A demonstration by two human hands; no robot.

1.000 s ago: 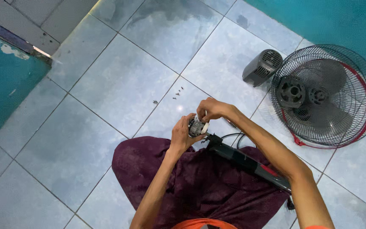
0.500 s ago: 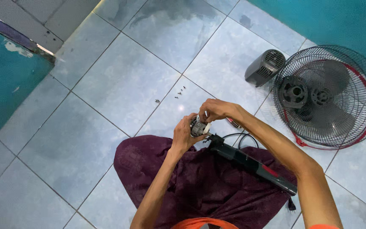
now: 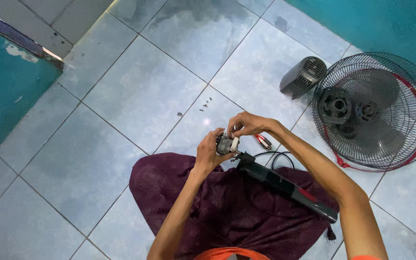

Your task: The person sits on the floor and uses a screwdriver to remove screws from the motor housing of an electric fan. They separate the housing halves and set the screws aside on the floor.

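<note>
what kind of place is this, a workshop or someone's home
Probably a room in a home used for a repair, not a fitted workshop: a pale tiled floor, teal painted walls, and the person sitting on the floor with fan parts, a wire fan guard and grey motor cover, laid out loose.

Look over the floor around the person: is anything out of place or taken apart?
Yes. The fan lies dismantled on the tiles: its grille flat, its grey motor cover off beside it, small screws loose nearby. Both hands, left and right, hold a small motor part.
</note>
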